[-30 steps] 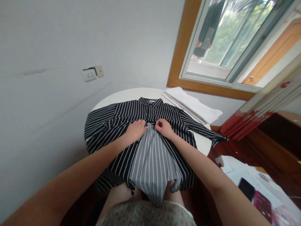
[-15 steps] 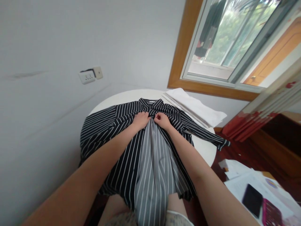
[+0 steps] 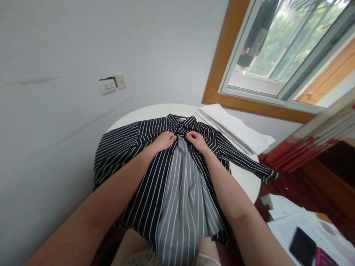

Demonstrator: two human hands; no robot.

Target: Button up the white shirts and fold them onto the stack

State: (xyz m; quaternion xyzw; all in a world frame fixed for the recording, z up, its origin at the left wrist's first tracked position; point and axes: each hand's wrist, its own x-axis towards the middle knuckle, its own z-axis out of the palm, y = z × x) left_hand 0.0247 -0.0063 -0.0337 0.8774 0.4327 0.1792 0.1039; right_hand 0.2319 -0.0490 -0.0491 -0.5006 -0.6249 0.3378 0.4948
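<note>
A black shirt with white stripes (image 3: 155, 173) is spread on a round white table (image 3: 246, 181), its collar toward the wall and its hem hanging over the near edge. The lower front lies parted, showing the grey striped inside. My left hand (image 3: 165, 140) is closed on the left front edge, just below the collar. On the other front edge, my right hand (image 3: 196, 139) pinches the cloth with thumb and fingers. Any button between the fingertips is too small to make out. One sleeve reaches out past the table's right edge.
Folded white cloth (image 3: 235, 129) lies at the table's back right. Papers (image 3: 294, 218) and a dark phone (image 3: 303, 246) rest on a surface at lower right. A wall socket (image 3: 107, 86) is at back left; a wood-framed window (image 3: 216, 88) and a red-and-white curtain (image 3: 294, 151) stand right.
My hands have moved slightly apart along the shirt's front edges, with the fingers still closed on the cloth. The whole view has shifted a little.
</note>
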